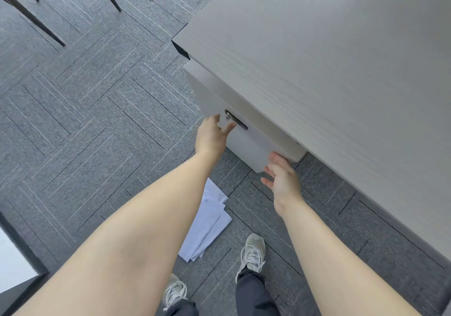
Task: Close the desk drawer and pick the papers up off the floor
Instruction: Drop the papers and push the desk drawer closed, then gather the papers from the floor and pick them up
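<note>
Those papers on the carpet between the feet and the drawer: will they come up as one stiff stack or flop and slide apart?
The papers are thin white sheets already fanned out of line, so they will probably slip apart unless squared first. They look light and floppy and will likely droop from one edge. Lying flat on the carpet, their edges may be hard to get under.

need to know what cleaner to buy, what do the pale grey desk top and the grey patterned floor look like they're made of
The pale grey desk top looks like matte wood-grain laminate over board: fine streaks, no gloss. The grey patterned floor looks like low-pile carpet tile: fuzzy weave, straight seams between squares. Neither can be confirmed by sight.
</note>
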Demonstrator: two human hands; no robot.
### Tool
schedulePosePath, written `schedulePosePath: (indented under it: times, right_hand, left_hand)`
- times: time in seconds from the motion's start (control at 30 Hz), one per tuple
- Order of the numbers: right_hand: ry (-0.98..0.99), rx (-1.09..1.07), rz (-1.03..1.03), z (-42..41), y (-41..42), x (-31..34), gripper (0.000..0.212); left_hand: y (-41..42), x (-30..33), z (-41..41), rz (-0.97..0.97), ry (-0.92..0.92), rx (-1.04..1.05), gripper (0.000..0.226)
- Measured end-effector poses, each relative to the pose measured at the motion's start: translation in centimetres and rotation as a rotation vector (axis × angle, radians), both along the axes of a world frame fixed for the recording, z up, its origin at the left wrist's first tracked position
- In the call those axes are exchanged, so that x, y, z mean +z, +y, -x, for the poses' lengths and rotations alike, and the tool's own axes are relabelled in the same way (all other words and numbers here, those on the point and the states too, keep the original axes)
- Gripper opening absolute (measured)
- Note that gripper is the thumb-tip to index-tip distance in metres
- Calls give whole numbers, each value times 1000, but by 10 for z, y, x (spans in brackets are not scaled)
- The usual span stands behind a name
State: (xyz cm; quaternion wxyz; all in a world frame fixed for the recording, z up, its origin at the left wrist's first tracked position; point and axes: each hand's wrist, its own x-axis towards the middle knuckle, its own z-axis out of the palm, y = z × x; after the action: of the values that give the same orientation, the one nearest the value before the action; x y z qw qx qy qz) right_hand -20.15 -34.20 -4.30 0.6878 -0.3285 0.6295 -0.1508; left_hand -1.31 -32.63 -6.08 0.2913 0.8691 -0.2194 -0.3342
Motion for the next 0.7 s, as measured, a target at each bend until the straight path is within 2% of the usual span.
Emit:
schedulePosePath:
  times: [0.07,0.23,0.37,0.57,0.7]
  right_hand:
    - [50,59,-27,-3,12,3,43]
    - [150,209,-74,-30,84,17,35]
    - [235,190,-102,-62,165,4,37]
    - [320,144,-156,-100,284,-108,45]
    - [383,136,-223,-92,338,-201,50]
  left_hand:
    - [29,7,0,13,60,29,69]
    - [155,15,-19,-102,162,-34,62]
    - [257,-9,-58,-197,247,-19,56]
    - [370,-102,-121,-308,238,-98,46]
    - [408,-190,-140,-338,271,-31,45]
